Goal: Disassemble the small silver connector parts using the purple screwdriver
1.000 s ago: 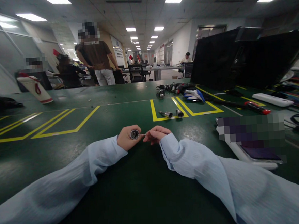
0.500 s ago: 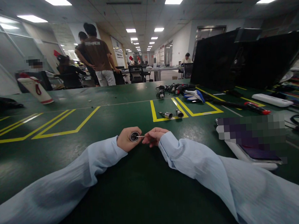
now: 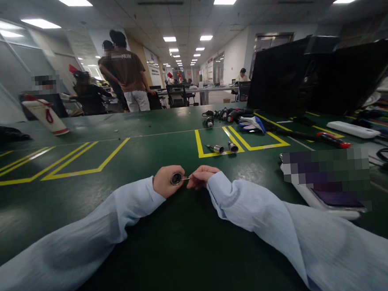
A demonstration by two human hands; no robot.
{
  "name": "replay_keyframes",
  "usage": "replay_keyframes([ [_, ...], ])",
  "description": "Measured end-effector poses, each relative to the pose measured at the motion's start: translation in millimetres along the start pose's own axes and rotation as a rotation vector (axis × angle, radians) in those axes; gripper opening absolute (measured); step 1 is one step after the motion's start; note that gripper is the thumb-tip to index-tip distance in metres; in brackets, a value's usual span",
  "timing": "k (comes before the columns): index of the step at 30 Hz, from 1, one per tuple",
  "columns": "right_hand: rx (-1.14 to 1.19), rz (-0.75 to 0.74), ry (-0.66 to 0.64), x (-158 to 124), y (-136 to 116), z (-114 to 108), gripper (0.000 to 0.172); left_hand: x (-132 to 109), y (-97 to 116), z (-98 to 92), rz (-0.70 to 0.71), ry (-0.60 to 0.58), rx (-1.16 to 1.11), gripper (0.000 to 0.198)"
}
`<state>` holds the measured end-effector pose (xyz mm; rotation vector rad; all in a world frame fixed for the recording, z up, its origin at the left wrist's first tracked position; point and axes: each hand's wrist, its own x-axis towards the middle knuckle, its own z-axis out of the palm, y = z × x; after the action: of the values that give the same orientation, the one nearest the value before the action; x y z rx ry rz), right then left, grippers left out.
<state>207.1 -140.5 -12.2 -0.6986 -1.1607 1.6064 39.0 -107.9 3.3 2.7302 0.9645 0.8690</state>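
My left hand (image 3: 166, 182) is closed around a cylindrical metal connector (image 3: 176, 178), its round open end facing me. From the right, my right hand (image 3: 202, 177) pinches a thin metal pin (image 3: 185, 179). The pin's far end reaches the rim of the connector; whether it goes inside I cannot tell. Both hands are held just above the green table (image 3: 175, 253). Beyond them lie two more metal cylindrical parts, one with a pointed end (image 3: 216, 149) and a shorter one (image 3: 233, 147), near a yellow tape line.
Behind those parts are a cluster of dark metal fittings (image 3: 208, 121) and a blue-and-white glove (image 3: 252, 124). To the right lie a red-and-black tool (image 3: 333, 140), a white bar (image 3: 353, 130) and a phone (image 3: 339, 197). Dark monitors (image 3: 279, 79) stand behind; a white cup (image 3: 47, 116) leans far left.
The connector in my left hand has turned slightly and shifted a little right. The pin now shows shorter, with its tip nearer the connector's rim than its middle.
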Motion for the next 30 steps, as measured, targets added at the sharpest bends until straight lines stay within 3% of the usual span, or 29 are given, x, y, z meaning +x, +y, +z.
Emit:
replay_keyframes([
  [6,0.075,0.027,-0.062,1.2,0.3,-1.8,0.017,1.1,-2.4,1.4,-0.006,0.027,-0.165,0.016],
  [17,-0.100,-0.154,0.084,-6.6,-3.3,4.4,0.013,3.4,1.0,0.0,-0.098,0.040,-0.109,0.017],
  [23,-0.097,-0.168,0.042,-4.3,2.4,5.9,0.016,2.8,-3.8,2.4,-0.067,0.020,-0.181,0.015],
  [30,0.023,-0.115,-0.043,-3.8,2.4,4.8,0.016,2.8,-0.5,-2.8,-0.170,0.000,-0.354,0.017],
])
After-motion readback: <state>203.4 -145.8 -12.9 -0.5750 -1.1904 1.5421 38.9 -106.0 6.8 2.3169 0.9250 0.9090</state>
